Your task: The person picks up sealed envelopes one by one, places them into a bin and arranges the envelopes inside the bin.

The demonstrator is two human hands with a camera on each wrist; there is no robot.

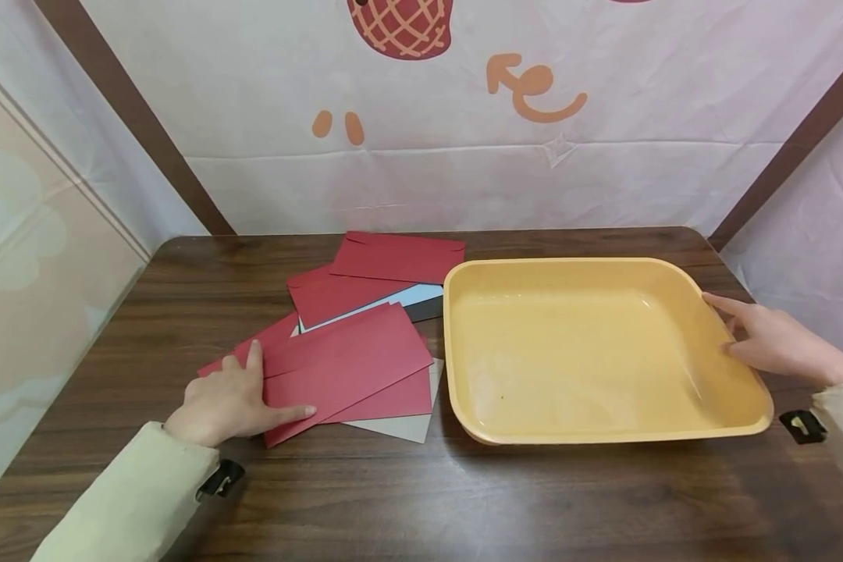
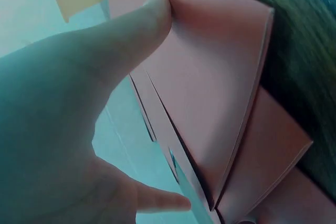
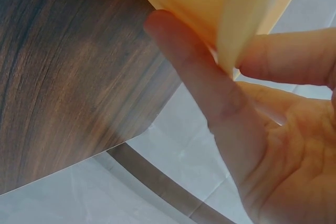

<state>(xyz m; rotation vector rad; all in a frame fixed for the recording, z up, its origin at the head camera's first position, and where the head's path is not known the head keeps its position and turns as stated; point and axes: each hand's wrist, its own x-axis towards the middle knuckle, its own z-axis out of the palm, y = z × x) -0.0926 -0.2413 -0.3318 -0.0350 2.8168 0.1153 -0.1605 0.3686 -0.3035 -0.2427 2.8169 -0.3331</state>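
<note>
Several red envelopes [image 1: 344, 351] lie in an overlapping pile on the left of the table. My left hand [image 1: 228, 398] rests on the pile's left end with fingers spread. Its thumb [image 2: 142, 22] presses flat on the top envelope [image 2: 210, 66]; the index finger reaches along that envelope's left side. On the right stands a yellow plastic tray [image 1: 590, 437], and nothing lies in it. My right hand [image 1: 769, 336] pinches the tray's right wall, thumb on one side and fingers on the other. The right wrist view shows the yellow wall [image 3: 236, 24] between the digits.
Pale blue [image 1: 421, 294], dark grey [image 1: 425, 310] and light grey [image 1: 400, 427] sheets poke out from among the red envelopes. The tray's left side stands right beside the pile. A printed cloth [image 1: 464, 187] hangs behind the wooden table [image 1: 337, 507].
</note>
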